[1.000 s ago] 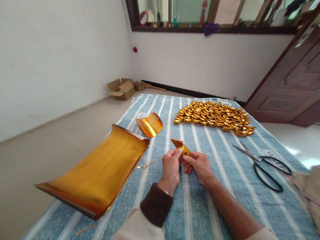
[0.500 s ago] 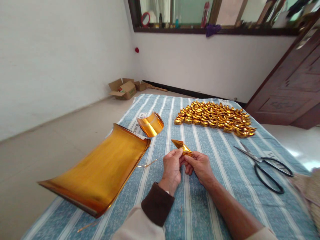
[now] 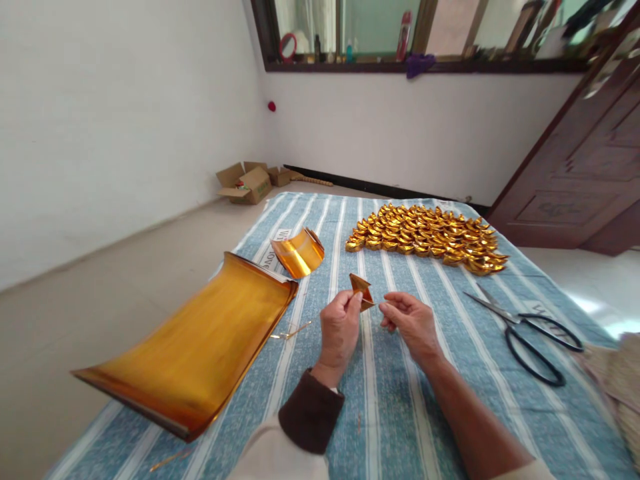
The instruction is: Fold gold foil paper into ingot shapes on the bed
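My left hand (image 3: 341, 328) is closed on a folded piece of gold foil paper (image 3: 361, 285), pinching it between thumb and fingers above the striped cloth. The piece has pointed corners and an opening in its middle. Just to its right is my right hand (image 3: 411, 325), its fingers loosely bent and slightly apart, with nothing visible in them. A small gap lies between its fingertips and the paper. Left of my hands lies a stack of large gold foil sheets (image 3: 200, 340), curling at the edges. Beyond it rests a smaller curved stack of gold foil pieces (image 3: 300, 253).
Many folded gold ingots (image 3: 425, 233) sit in rows at the far right of the blue striped cloth (image 3: 330, 413). Black-handled scissors (image 3: 520, 327) lie partly spread on the right. Thin gold scraps (image 3: 290, 331) lie beside the large sheets. Cardboard boxes (image 3: 250, 183) stand on the floor behind.
My right hand has let go of the folded foil paper and moved slightly right. My left hand has turned the piece, so its opening now shows.
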The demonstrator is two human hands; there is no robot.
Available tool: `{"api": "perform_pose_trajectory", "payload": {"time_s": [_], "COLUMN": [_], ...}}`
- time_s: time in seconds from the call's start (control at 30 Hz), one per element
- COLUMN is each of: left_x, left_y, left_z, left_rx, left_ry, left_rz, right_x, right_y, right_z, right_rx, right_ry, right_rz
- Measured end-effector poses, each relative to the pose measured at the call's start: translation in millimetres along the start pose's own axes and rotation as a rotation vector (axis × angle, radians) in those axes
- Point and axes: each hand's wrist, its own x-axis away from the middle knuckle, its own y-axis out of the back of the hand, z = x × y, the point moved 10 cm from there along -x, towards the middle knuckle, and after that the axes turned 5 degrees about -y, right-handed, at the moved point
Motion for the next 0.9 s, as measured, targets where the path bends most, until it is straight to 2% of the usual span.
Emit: {"api": "perform_pose_trajectory", "payload": {"time_s": [0.17, 0.37, 0.5, 0.63, 0.77, 0.9], "left_x": [5.9, 23.0, 27.3, 23.8, 20.4, 19.9], "left_y": [-13.9, -42.0, -48.9, -46.9, -42.7, -42.6], "left_z": [-14.1, -28.7, -33.0, -33.3, -25.2, -10.7], "left_rx": [-0.169, -0.472, -0.605, -0.593, -0.33, -0.057], "left_ry": [-0.15, -0.501, -0.598, -0.539, -0.356, -0.148], "left_rz": [0.136, 0.355, 0.398, 0.408, 0.422, 0.427], "right_x": [-0.3, 2.6, 5.1, 8.1, 13.6, 15.5], "right_y": [15.1, 4.2, 2.1, 3.4, 2.7, 0.7], "right_z": [20.8, 35.0, 40.6, 49.0, 59.6, 56.5], "right_rx": [0.048, 0.081, 0.135, 0.198, 0.283, 0.301], "right_ry": [0.164, 0.223, 0.246, 0.307, 0.415, 0.402], "right_rz": [-0.075, 0.094, 0.141, 0.14, 0.137, 0.156]}}
